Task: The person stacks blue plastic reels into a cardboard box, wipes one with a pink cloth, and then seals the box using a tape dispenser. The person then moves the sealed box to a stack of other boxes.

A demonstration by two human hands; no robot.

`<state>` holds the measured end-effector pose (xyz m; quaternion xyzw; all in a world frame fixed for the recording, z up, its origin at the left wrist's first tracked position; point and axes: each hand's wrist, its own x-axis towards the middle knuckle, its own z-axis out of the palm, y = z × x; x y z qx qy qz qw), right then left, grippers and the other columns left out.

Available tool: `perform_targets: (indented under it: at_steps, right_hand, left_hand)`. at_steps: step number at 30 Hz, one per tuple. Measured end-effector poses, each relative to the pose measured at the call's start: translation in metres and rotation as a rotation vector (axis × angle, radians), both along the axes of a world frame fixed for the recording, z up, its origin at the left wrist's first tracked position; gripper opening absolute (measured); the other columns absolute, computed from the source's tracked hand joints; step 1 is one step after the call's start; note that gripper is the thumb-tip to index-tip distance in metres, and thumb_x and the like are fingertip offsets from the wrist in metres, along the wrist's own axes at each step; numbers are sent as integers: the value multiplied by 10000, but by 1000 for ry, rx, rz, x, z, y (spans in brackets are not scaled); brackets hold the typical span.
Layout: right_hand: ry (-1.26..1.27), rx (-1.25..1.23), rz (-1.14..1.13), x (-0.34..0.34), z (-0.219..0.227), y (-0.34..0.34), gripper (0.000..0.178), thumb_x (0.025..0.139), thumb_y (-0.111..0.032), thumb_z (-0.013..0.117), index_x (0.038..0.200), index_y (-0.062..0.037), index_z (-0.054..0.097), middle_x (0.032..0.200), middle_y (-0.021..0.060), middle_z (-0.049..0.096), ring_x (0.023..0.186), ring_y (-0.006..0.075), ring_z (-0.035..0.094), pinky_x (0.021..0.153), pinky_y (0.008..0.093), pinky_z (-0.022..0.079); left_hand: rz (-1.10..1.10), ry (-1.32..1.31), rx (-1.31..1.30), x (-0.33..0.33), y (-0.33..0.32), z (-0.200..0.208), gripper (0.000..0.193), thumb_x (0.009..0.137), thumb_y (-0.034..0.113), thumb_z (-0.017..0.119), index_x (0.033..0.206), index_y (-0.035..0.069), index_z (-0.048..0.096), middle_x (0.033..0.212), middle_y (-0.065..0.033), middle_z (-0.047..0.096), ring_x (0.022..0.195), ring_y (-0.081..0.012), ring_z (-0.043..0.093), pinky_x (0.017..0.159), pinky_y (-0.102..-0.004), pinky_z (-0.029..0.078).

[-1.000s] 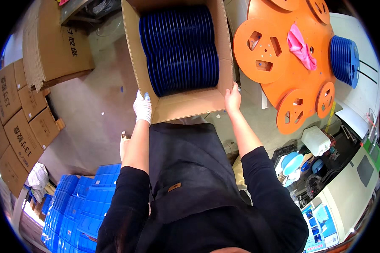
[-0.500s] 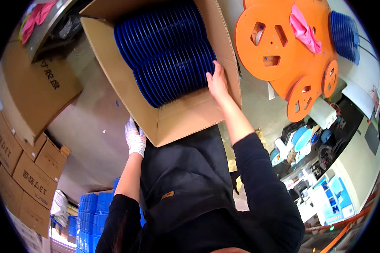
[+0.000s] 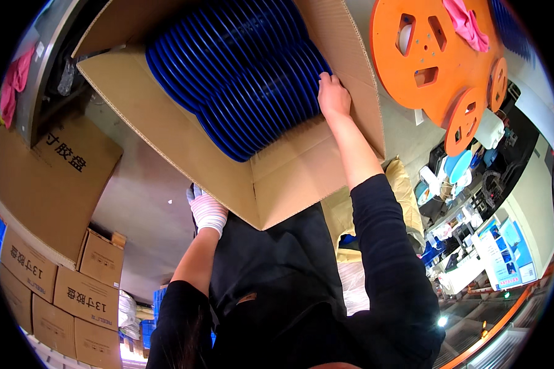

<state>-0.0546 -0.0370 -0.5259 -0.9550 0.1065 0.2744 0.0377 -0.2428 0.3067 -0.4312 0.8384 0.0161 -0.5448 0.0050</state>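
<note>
Since the cardboard box (image 3: 271, 178) is packed with 2 rows of blue discs (image 3: 240, 80) standing on edge, it likely handles heavy and a bit awkward, with the load able to shift if it tips. Corrugated walls look stiff but flaps bend, so best hold seems to be under the bottom edge and corner, not on the flaps. Discs look like rigid plastic, smooth, probably slippery against each other.

Box sits tilted in front of the person's chest, open top facing the camera, near corner pointing down toward the black top (image 3: 277, 289).

Left hand (image 3: 204, 209), in a white knit glove, is tucked against the underside of the box near its lower corner; fingers are mostly hidden behind the cardboard, so how far they curl cannot be told, but it touches and seems to support the box.

Right hand (image 3: 333, 95), bare, lies inside the box opening, fingers loosely spread and bent over the inner wall edge, touching the end of the nearer disc row. Not a closed fist; more a steadying press.

Around: large orange reels (image 3: 437, 61) with a pink rag (image 3: 468, 21) at upper right, stacked brown cartons (image 3: 61, 270) at left, cluttered desk (image 3: 474, 246) at lower right.
</note>
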Motion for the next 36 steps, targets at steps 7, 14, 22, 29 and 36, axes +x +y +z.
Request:
perform_targets:
  at_steps: [7,14,22,29,36]
  right_hand:
    - [-230,-72,272,-3,-7,3,172,865,-109,522,1032,-110,483,1181,105,492,919,293,591,666,421,548]
    - [-369,-1,511,0,6,3,280,821,-70,543,1087,-152,514,1255,66,477,921,253,568,683,368,552]
    - [-401,185,443,-1,-2,-1,208,775,-126,631,978,-130,588,1279,54,497,942,274,555,735,414,520]
    - [-414,162,408,-4,-1,5,180,773,-147,651,926,-105,565,1260,48,513,954,273,538,785,409,483]
    - [-466,192,533,-5,-10,10,181,788,-76,590,961,-121,565,1341,35,483,1175,229,473,927,405,391]
  left_hand:
    - [-5,-116,-53,-8,7,-3,522,918,424,384,1362,163,471,1423,-85,452,1372,-290,307,1125,-514,168]
    - [38,-54,-66,-6,2,-4,506,917,419,389,1340,163,495,1404,-83,474,1357,-263,337,1121,-504,185]
    - [99,14,-56,-11,0,-13,516,921,423,374,1336,142,496,1408,-92,468,1346,-247,356,1122,-470,203]
    - [96,15,-50,-15,2,-16,526,919,424,371,1343,134,483,1413,-93,460,1344,-246,354,1123,-453,208]
    - [45,-8,-35,-17,4,-17,523,926,423,358,1347,135,475,1424,-84,449,1352,-235,344,1121,-447,209]
